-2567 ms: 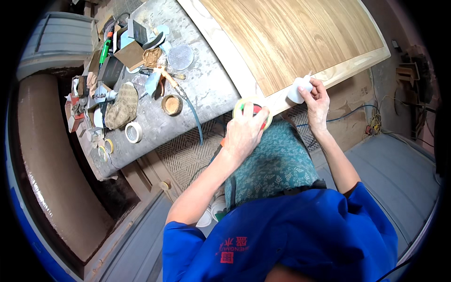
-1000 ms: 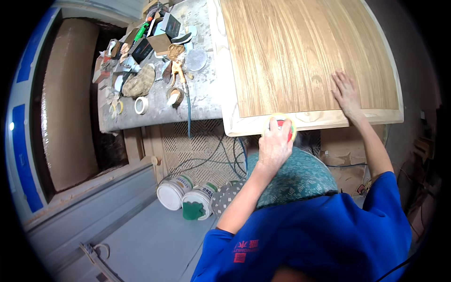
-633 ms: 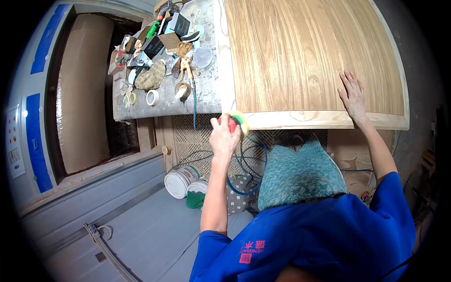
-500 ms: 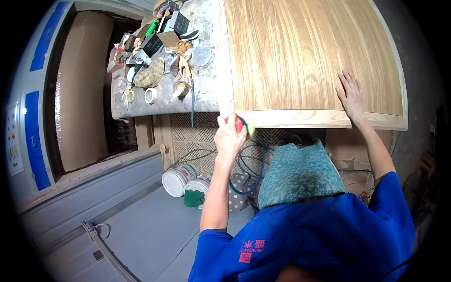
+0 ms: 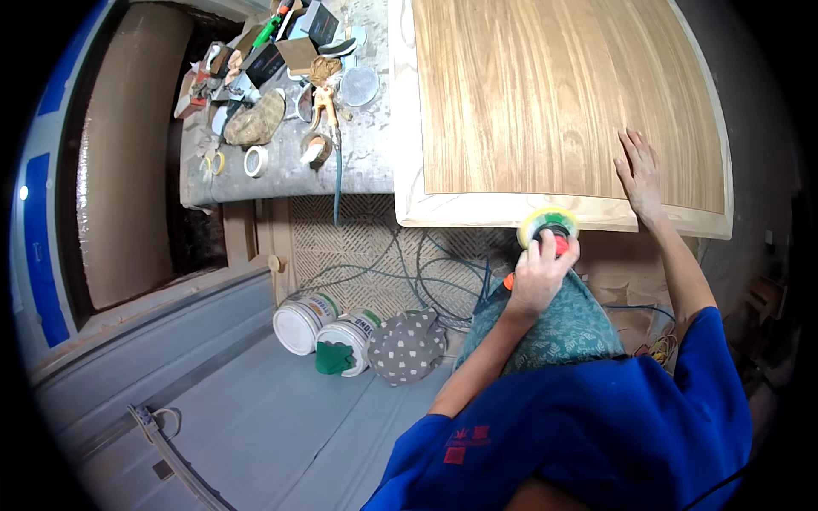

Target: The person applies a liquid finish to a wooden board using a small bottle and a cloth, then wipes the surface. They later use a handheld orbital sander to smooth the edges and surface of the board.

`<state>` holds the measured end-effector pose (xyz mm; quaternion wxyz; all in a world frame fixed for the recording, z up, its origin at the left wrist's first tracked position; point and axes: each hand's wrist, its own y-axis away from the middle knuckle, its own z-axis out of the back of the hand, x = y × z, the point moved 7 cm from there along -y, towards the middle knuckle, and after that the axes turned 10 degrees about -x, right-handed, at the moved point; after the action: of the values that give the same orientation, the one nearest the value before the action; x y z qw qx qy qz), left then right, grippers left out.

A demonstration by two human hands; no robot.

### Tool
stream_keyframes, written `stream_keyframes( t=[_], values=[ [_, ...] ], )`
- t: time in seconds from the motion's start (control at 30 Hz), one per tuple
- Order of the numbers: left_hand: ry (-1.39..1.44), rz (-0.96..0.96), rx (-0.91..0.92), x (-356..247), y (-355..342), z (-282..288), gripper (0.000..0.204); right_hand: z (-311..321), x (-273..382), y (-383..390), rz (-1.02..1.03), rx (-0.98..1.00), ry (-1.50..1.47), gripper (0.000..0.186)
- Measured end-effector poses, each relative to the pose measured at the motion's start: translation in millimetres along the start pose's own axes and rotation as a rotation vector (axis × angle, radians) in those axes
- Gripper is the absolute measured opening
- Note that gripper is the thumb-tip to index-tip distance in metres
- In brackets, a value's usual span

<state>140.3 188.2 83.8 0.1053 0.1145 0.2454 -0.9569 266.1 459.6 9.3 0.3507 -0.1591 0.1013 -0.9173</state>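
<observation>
My left hand (image 5: 538, 277) is wrapped round the red and black body of a round disc sander (image 5: 549, 224). The yellow and green pad of this sander stands on edge against the front edge of the pale wood border (image 5: 469, 209). That border frames a large wood-grain panel (image 5: 528, 102). My right hand (image 5: 641, 177) lies flat with fingers stretched out, across the front right part of the panel and its border. It holds nothing.
A grey worktable (image 5: 366, 162) on the left carries boxes, tape rolls (image 5: 255, 161), a cloth and an air gun (image 5: 324, 106). Hoses (image 5: 417, 277) coil on the floor below. White buckets (image 5: 298, 328) and a grey patterned cloth bundle (image 5: 406, 347) stand nearer me.
My left hand has carried the sander to the right along the front edge, from the panel's left corner to nearer my right hand. The right hand has stayed in place.
</observation>
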Motion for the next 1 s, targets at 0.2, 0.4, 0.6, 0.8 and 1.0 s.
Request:
stream_keyframes(
  t=[0.2, 0.4, 0.6, 0.8, 1.0],
  values=[
    [-0.138, 0.448, -0.243, 108, 45, 28, 0.037, 0, -6, 4, 0.005, 0.004, 0.065, 0.057],
    [-0.216, 1.027, -0.235, 208, 51, 90, 0.046, -5, 0, -2, 0.062, -0.016, 0.061, 0.058],
    [-0.152, 0.765, -0.141, 66, 15, 19, 0.042, 2, 3, 2, 0.107, 0.049, 0.041, 0.058],
    [-0.173, 0.945, -0.211, 65, -1, 15, 0.044, 11, -29, 9, 0.362, 0.331, -0.125, 0.066],
    [-0.314, 1.177, -0.371, 123, 43, 45, 0.047, 12, -22, 9, 0.465, 0.307, -0.148, 0.064]
  ],
)
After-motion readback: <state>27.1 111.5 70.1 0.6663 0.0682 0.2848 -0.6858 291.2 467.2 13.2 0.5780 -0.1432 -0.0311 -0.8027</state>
